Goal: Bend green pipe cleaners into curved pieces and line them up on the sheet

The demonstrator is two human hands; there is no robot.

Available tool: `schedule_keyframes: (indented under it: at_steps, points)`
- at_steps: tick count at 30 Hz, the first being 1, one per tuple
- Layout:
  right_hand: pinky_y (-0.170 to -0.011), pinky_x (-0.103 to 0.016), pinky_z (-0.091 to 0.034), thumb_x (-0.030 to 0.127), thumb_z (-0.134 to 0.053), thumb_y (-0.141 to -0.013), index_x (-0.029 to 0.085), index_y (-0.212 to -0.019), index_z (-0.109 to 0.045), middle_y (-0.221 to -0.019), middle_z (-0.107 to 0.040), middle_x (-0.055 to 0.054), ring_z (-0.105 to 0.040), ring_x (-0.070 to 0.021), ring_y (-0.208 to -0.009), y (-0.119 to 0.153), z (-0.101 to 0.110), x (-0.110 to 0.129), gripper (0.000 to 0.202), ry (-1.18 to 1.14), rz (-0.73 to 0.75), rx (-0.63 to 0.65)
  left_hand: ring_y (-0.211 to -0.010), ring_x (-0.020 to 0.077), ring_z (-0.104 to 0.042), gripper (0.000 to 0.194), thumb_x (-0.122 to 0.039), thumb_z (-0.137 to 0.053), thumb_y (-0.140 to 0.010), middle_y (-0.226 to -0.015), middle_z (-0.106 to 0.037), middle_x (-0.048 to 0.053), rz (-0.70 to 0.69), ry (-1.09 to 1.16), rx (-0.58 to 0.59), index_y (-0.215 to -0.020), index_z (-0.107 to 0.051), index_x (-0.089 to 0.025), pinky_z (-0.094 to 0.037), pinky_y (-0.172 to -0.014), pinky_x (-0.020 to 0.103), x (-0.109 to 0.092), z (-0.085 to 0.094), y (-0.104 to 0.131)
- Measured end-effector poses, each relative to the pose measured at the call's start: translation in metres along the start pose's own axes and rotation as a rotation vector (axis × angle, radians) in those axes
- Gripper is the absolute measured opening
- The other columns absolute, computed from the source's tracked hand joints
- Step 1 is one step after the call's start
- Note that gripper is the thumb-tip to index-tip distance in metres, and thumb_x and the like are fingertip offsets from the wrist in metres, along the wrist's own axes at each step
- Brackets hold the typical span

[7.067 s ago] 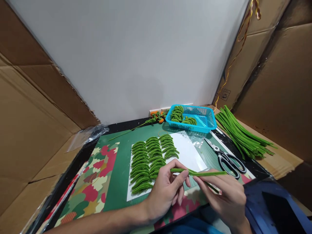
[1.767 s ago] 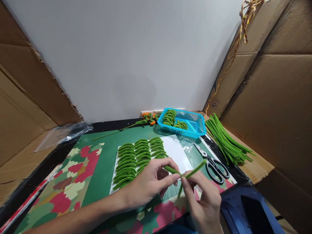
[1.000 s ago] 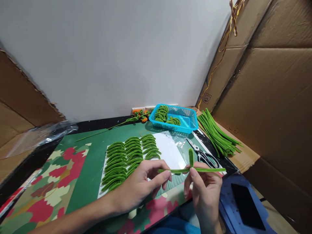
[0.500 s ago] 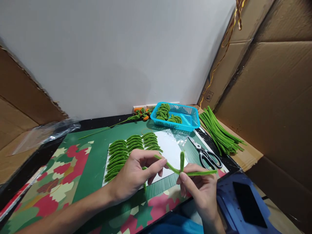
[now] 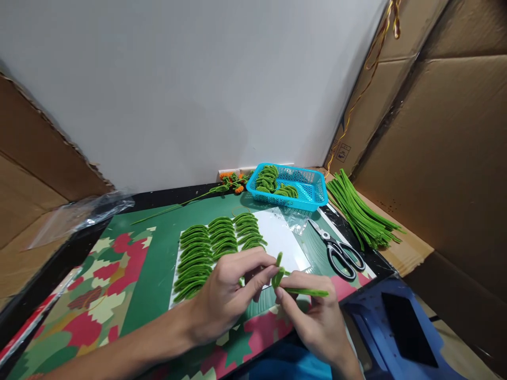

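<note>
Both hands meet over the near edge of the green mat, working one bent green pipe cleaner (image 5: 307, 291). My left hand (image 5: 241, 279) pinches its upper part between thumb and fingertips, with a short tip poking up above them. My right hand (image 5: 307, 311) grips the folded part from the right, thumb on top, and a straight tail runs out to the right along the fingers. Behind my left hand, rows of curved green pipe-cleaner pieces (image 5: 195, 258) lie on a white sheet (image 5: 277, 237). The exact fold between the fingertips is partly hidden.
A blue basket (image 5: 317, 203) holding more green pieces stands at the back. Black-handled scissors (image 5: 336, 250) lie at right, beside a bundle of green pipe cleaners (image 5: 362, 216). An orange-and-green stem (image 5: 216, 190) lies behind. Cardboard walls (image 5: 443, 132) flank the table; a dark phone-like slab (image 5: 410, 330) rests at lower right.
My hands have come closer together. The pipe cleaner's upright loop has tilted and been folded over between the fingertips. The view has shifted slightly.
</note>
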State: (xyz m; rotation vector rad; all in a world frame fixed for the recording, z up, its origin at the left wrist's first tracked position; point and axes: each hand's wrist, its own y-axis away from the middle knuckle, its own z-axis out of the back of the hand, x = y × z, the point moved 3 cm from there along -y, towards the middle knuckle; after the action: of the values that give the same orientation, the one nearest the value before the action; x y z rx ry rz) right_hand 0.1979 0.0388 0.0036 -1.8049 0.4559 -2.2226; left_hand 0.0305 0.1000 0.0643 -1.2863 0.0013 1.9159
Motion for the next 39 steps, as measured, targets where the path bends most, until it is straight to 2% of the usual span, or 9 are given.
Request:
schedule_keyframes:
  at_steps: [4,10,14,19,24,28,30,33,39]
  points:
    - [-0.06,-0.028,-0.049,0.024,-0.068,-0.101,0.019,-0.082,-0.082,-0.069,-0.075,-0.003,-0.071,-0.0186,-0.062,-0.001,0.002,0.0,0.024,-0.007,-0.019,-0.055,-0.064,0.0101,-0.063,0.016,-0.019,-0.062,-0.108,-0.082,-0.066,0.0,0.068,0.086,-0.014,-0.1,-0.076,-0.017,-0.05,-0.061,0.02,0.006,-0.007,0.005]
    - [-0.062,-0.028,-0.051,0.025,-0.067,-0.103,0.02,-0.086,-0.083,-0.07,-0.075,-0.003,-0.073,-0.0192,-0.066,0.001,0.003,0.001,0.023,-0.002,-0.02,-0.033,-0.073,0.0134,-0.062,0.026,-0.027,-0.064,-0.109,-0.083,-0.065,0.001,0.171,0.092,0.017,-0.088,-0.077,-0.018,-0.049,-0.068,0.024,0.016,-0.017,0.011]
    - [-0.06,-0.027,-0.048,0.028,-0.071,-0.103,0.021,-0.085,-0.083,-0.073,-0.077,-0.002,-0.068,-0.017,-0.063,-0.001,0.007,0.0,0.022,0.047,-0.022,0.015,-0.073,0.0146,-0.054,0.039,-0.031,-0.058,-0.111,-0.077,-0.057,-0.001,0.21,-0.016,-0.03,-0.074,-0.062,-0.019,-0.043,-0.07,0.027,0.019,-0.02,0.014]
    - [-0.059,-0.025,-0.049,0.027,-0.08,-0.098,0.023,-0.084,-0.083,-0.076,-0.08,-0.001,-0.069,-0.0162,-0.064,-0.003,0.016,-0.007,0.015,0.035,-0.011,-0.048,-0.077,0.0162,-0.053,0.037,-0.034,-0.052,-0.111,-0.082,-0.056,-0.001,0.331,-0.086,0.023,-0.076,-0.052,-0.021,-0.041,-0.07,0.028,0.02,-0.021,0.012]
    - [-0.058,-0.024,-0.05,0.022,-0.083,-0.095,0.023,-0.083,-0.081,-0.074,-0.078,0.0,-0.068,-0.0153,-0.064,-0.003,0.019,-0.008,0.012,-0.004,0.041,-0.112,-0.067,0.015,-0.061,0.035,-0.038,-0.05,-0.111,-0.078,-0.059,-0.002,0.471,0.114,0.155,-0.083,-0.059,-0.02,-0.047,-0.066,0.026,0.018,-0.025,0.011]
    - [-0.063,-0.024,-0.053,0.018,-0.081,-0.096,0.023,-0.083,-0.079,-0.077,-0.076,0.0,-0.067,-0.0159,-0.068,-0.005,0.022,-0.005,0.014,-0.005,0.096,-0.164,-0.058,0.0138,-0.065,0.037,-0.045,-0.051,-0.112,-0.065,-0.057,-0.005,0.55,0.253,0.244,-0.086,-0.058,-0.02,-0.047,-0.06,0.023,0.019,-0.035,0.019]
    - [-0.063,-0.025,-0.054,0.019,-0.08,-0.096,0.022,-0.084,-0.079,-0.078,-0.075,-0.001,-0.067,-0.0164,-0.069,-0.006,0.023,-0.005,0.013,0.002,0.059,-0.151,-0.053,0.0129,-0.063,0.038,-0.05,-0.054,-0.111,-0.062,-0.056,-0.006,0.586,0.318,0.237,-0.087,-0.058,-0.021,-0.043,-0.052,0.021,0.022,-0.04,0.023]
    - [-0.06,-0.025,-0.053,0.02,-0.079,-0.096,0.022,-0.084,-0.079,-0.078,-0.074,-0.002,-0.066,-0.0161,-0.067,-0.007,0.024,-0.007,0.012,0.015,-0.013,-0.13,-0.044,0.0102,-0.058,0.039,-0.057,-0.06,-0.107,-0.071,-0.064,-0.004,0.636,0.472,0.2,-0.092,-0.057,-0.021,-0.034,-0.04,0.019,0.026,-0.049,0.029]
    - [-0.056,-0.024,-0.055,0.021,-0.075,-0.099,0.023,-0.096,-0.079,-0.087,-0.077,-0.003,-0.07,-0.0152,-0.065,-0.003,0.022,-0.004,0.005,0.084,0.009,-0.121,-0.039,0.0042,-0.052,0.043,-0.061,-0.06,-0.107,-0.083,-0.07,0.0,0.652,0.515,0.163,-0.094,-0.056,-0.02,-0.029,-0.035,0.015,0.03,-0.057,0.035]
